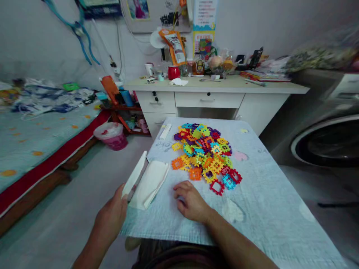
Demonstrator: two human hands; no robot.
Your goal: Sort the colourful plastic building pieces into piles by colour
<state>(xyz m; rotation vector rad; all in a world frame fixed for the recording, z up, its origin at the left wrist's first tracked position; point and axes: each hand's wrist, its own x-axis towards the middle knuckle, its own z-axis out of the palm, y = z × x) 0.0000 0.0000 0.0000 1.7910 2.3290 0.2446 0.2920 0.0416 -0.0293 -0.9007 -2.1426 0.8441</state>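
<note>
Right forearm (235, 237) closest in, slanting up from the lower edge across a table (269, 224) with a pale blue cover. Right hand (193, 201) at its end, low over the cover or resting on it; contact hard to judge. Fingers half curled, thumb apart from them, nothing seen in that grip.

Left hand (111, 211) at the table's left edge. Grip pressed together on the near end of a thin white panel (135, 175), tilted up on its long side, dark on the face turned right. What the panel is: cannot tell. Long axis runs away from the left grip, forward and a little right. Folded white sheet (153, 180) lies just to its right on the table, at a similar slant; whether the two join is unclear.

Pile of plastic pieces (206, 149), many colours, toothed edges, sits ahead of the right hand and slightly to its right, apart from the fingers. Right hand is the nearer to it; the sheet lies between left hand and pile. White bar (165, 132) near the table's far left corner.
</note>
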